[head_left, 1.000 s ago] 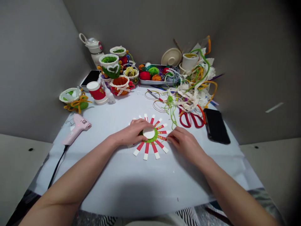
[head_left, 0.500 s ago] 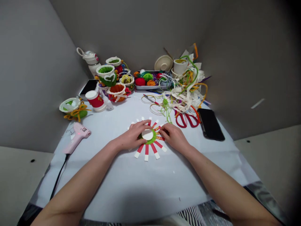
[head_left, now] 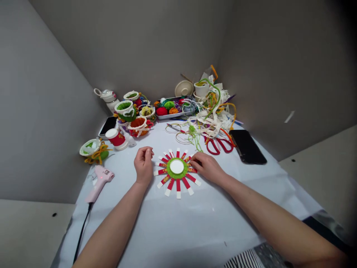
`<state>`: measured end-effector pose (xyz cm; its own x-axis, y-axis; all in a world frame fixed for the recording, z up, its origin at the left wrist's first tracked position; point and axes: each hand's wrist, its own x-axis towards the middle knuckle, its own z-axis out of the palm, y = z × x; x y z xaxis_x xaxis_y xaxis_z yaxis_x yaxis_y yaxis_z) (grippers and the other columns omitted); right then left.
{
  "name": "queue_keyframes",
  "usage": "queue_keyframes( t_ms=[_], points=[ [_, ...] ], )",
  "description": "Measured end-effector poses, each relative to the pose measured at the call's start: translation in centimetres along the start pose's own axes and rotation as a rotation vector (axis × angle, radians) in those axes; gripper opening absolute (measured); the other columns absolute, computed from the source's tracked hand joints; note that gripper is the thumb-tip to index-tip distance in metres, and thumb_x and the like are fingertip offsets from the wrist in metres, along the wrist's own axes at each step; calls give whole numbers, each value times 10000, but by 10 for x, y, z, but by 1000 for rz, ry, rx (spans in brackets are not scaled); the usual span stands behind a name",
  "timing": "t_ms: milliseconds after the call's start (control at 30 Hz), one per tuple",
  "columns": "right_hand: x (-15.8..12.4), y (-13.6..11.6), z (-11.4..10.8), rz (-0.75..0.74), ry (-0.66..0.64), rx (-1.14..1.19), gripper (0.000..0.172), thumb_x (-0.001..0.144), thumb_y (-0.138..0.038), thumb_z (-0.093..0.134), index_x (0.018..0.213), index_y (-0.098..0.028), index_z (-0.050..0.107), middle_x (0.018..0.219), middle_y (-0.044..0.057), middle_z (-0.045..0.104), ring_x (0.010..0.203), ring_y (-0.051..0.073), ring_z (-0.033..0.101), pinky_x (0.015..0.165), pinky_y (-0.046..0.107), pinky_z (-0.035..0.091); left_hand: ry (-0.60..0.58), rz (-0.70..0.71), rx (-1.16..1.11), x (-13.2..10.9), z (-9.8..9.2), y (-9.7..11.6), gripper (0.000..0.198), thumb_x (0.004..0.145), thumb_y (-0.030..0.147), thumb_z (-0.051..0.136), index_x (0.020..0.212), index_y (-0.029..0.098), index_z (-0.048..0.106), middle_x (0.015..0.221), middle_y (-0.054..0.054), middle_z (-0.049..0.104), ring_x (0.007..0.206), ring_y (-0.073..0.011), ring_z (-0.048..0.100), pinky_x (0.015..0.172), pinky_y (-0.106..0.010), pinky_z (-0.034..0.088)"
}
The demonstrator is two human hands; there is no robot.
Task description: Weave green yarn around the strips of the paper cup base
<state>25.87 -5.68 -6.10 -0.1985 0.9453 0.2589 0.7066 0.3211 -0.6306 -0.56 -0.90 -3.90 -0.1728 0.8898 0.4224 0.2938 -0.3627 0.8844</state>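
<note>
A cut paper cup lies flat near the middle of the table, its wall sliced into red-and-white strips that fan out evenly like sun rays. Green yarn winds in a fuzzy ring around a smooth white paper disc, and some strips near the ring show gold print. The right hand rests on the right side of the piece, fingers close together, with fingertips on the strips beside the yarn; whether they pinch a strip, I cannot tell. The left hand is curled into a loose fist just left of the strip ends, touching nothing. In the earlier view it pressed on the disc, which now shows whole. Beyond the piece, a loose green yarn strand trails near a tangle of crinkly white ribbon. Red-handled scissors lie beside a black phone, and a pink glue gun sits to the left with its black cord. Farther back are a metal tray of round yarn balls and small woven baskets with lacy rims.
</note>
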Motion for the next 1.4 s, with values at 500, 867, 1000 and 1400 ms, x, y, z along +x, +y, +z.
queue_keyframes(
  t_ms=[500,867,1000,1400],
  points=[
    [1,5,3,24,42,90,195,962,-316,581,828,-207,672,782,39,686,699,171,600,662,293,429,-180,-48,56,-8,6,5,371,949,447,567,674,202,526,585,42,439,576,-130,408,570,-250,361],
    [-1,6,2,40,58,127,219,966,-347,575,836,-217,694,775,40,691,692,175,613,656,297,442,-267,-69,70,-14,12,3,216,986,359,505,924,197,633,595,65,445,514,-120,404,544,-244,338],
    [0,4,1,67,85,150,231,958,-363,577,841,-208,702,780,44,700,666,168,605,636,294,448,-257,-96,17,-15,14,0,197,967,238,445,1101,206,585,677,55,470,554,-134,434,565,-247,371],
    [-1,1,-3,83,84,184,251,962,-384,590,864,-199,726,791,50,705,666,161,609,626,284,470,-307,-221,-75,-10,18,-4,175,939,344,556,1001,205,644,727,22,590,582,-134,514,595,-251,438]
  ],
)
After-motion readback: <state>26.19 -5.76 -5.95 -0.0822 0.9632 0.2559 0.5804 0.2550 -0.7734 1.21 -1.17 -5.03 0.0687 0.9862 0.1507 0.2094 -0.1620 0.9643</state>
